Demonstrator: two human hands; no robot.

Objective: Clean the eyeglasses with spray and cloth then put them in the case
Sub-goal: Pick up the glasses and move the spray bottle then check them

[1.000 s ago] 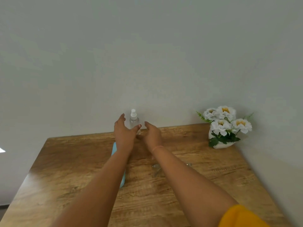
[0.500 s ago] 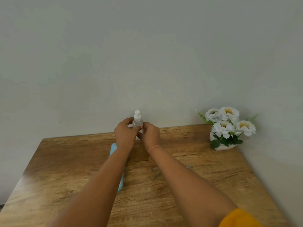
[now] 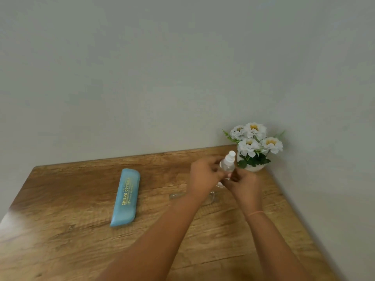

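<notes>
Your left hand (image 3: 205, 176) and right hand (image 3: 244, 184) meet over the far right part of the wooden surface (image 3: 60, 230), both closed around the small clear spray bottle (image 3: 227, 166). The left fingers curl round the bottle's body from the left; the right fingers pinch it low down from the right. The bottle is upright with a slight tilt, white nozzle on top, and appears lifted off the surface, though the hands hide its base and you cannot tell for certain.

The eyeglasses (image 3: 178, 195) lie on the surface under and just behind your left wrist. Only faint clear parts of the frame show: one piece to the left of the wrist, another between the two forearms. Which way they face cannot be made out.

The blue case (image 3: 126, 197) lies flat and closed, well to the left of the hands, long axis running away from you, gold lettering on its top. No cloth can be made out.

A white pot of white flowers (image 3: 254, 145) stands at the far right corner, just behind the bottle, against the grey wall (image 3: 162, 67). A thin pink band (image 3: 255, 213) circles your right wrist.
</notes>
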